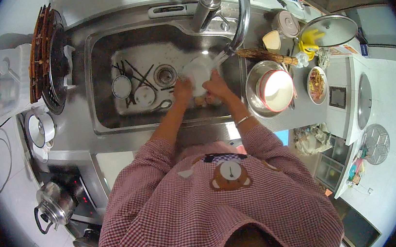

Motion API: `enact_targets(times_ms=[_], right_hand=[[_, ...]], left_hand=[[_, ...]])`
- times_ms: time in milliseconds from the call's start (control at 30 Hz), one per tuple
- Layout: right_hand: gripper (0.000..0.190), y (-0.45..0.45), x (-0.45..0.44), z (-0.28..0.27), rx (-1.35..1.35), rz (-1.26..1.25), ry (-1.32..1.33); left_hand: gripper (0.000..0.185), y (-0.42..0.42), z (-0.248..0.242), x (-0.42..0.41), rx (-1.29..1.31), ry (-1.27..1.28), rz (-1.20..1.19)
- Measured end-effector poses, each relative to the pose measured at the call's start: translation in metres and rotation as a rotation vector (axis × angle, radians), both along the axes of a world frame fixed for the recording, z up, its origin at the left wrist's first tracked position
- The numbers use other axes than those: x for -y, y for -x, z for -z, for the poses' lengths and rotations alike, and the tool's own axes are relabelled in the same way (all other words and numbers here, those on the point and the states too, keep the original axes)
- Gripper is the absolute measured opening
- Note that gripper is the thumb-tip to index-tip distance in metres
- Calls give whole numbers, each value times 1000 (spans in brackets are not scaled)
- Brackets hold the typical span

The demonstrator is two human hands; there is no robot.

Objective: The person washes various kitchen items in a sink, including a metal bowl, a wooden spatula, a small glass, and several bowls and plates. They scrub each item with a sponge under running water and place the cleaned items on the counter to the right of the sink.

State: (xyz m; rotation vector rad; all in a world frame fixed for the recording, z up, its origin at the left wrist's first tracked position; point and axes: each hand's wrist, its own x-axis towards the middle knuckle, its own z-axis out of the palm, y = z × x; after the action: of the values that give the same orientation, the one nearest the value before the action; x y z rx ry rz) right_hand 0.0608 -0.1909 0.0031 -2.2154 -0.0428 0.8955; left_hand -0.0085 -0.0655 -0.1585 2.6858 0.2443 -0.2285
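Note:
Both hands are over the stainless steel sink (109, 120). My left hand (183, 90) grips the left side of a white dish (197, 73), blurred by motion. On its right side is my right hand (216, 84), with fingers at the rim. Water runs from the curved chrome faucet (243, 5) onto the dish. Left of it is the round drain (165, 75). Several dark chopsticks (135, 70) lie in the basin with a small white bowl (121, 87), another small white dish (144, 96) and a spoon (165, 104).
Right of the sink, a white bowl with a red rim (277, 90) sits in a metal basin (252, 84). A straw brush (267, 56), a glass lid (330, 31) and a plate of food (316, 85) are beyond. A steel pot (56, 203) stands on the stove at left.

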Motion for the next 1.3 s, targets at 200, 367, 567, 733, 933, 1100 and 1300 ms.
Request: enact_targets(times_ms=[200,367,567,733,933,1100,1300], right_hand=[[75,3,6,-11,-60,20,33],[61,17,-8,-2,450,100,22],[49,18,38,57,154,-90,-156],[56,19,17,28,-58,244,-133],[71,33,14,43,-142,272,-76],[82,25,13,7,-287,377,-236],[63,8,46,116,88,370,-116]], left_hand=[[39,-6,-80,-9,-119,862,-599],[40,-2,-77,27,-100,790,-627],[45,-21,-148,-16,107,92,-160],[37,-6,-157,4,279,28,155],[34,-26,-122,14,87,455,-197],[27,-19,-134,0,-289,516,304],[42,-35,-152,23,-193,740,-15]])
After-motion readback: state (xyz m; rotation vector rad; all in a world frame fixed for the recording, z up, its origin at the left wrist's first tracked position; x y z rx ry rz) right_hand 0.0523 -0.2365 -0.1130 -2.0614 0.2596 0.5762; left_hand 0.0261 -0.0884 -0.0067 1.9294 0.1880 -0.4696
